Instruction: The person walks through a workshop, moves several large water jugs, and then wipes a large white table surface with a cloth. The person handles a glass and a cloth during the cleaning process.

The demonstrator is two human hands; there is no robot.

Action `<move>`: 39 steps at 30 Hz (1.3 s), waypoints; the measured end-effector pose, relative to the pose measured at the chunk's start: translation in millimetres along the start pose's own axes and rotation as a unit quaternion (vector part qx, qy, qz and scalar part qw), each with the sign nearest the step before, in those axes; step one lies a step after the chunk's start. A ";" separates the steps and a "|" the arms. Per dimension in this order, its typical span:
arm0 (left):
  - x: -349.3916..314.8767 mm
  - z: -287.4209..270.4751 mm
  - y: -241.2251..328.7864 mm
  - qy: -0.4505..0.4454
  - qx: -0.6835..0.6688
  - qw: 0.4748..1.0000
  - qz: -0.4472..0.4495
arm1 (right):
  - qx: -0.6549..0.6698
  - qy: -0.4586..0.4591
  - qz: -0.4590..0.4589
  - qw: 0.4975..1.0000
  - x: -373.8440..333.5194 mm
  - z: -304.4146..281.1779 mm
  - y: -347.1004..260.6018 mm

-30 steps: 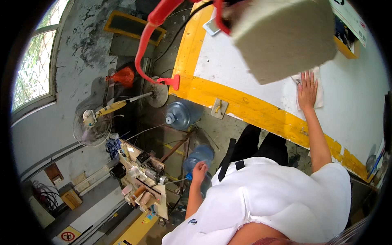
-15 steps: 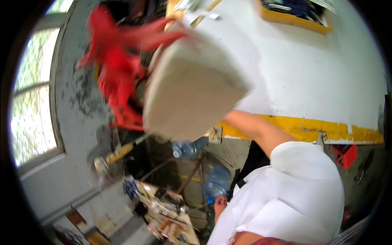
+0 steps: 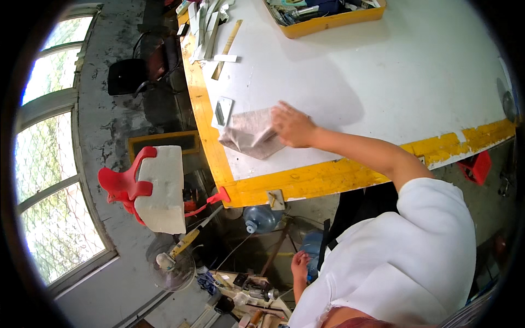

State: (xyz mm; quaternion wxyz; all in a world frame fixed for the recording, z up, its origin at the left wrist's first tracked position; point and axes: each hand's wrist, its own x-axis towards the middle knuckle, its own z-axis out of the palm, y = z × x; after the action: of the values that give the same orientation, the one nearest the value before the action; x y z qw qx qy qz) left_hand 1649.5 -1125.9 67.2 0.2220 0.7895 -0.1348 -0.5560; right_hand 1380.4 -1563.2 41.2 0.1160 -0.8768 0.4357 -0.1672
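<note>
My right hand (image 3: 293,126) reaches over the table corner and grips a crumpled, slightly shiny grey-beige sheet of cloth-like material (image 3: 247,135). Folds in the sheet run toward my fingers. A white flat piece with a dark slot (image 3: 221,112) touches the sheet's far left edge. My left hand (image 3: 299,264) hangs low beside my body, below the table edge, its fingers loosely bent and holding nothing. Left of the table, a thick off-white block like foam (image 3: 160,188) stands against a red plastic chair (image 3: 127,183).
The white table (image 3: 432,76) has a worn yellow border. On it are a yellow tray of tools (image 3: 333,24), pale strips (image 3: 205,33) and a narrow brown strip (image 3: 228,49). Blue water bottles (image 3: 261,218), a fan (image 3: 172,268) and a cluttered bench (image 3: 257,306) stand below.
The pale block and red chair, large and blurred in front of me, are now lower and farther left. My right hand, hidden behind the block before, now shows on the crumpled sheet.
</note>
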 end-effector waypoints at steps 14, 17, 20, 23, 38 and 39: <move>-99.1 22.8 -81.8 0.052 -0.095 0.994 -0.004 | 0.003 -0.016 0.017 1.000 27.6 83.6 -1.2; -91.2 26.1 -78.2 0.027 -0.071 0.997 -0.019 | -0.091 0.005 0.085 0.992 18.9 69.8 69.4; -81.1 34.7 -70.8 -0.007 -0.059 0.998 -0.034 | -0.081 0.062 0.164 0.981 -17.1 26.6 147.4; -54.4 33.8 -50.2 -0.109 -0.111 0.986 -0.060 | -0.110 0.111 0.238 0.959 -86.1 -16.4 221.9; -42.8 205.7 38.1 -0.142 0.282 0.945 0.086 | -0.287 0.130 0.564 0.763 -495.2 -87.3 270.9; -49.8 211.2 35.1 -0.146 0.312 0.934 0.099 | -0.288 0.118 0.567 0.763 -475.6 -84.8 263.7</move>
State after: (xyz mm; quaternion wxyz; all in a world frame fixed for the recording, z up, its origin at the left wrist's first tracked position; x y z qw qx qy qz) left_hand 1435.4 -1175.7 65.7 -0.0031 0.7116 -0.4101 -0.5705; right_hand 887.3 -1342.7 -64.5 -0.1205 -0.4354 0.8913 -0.0396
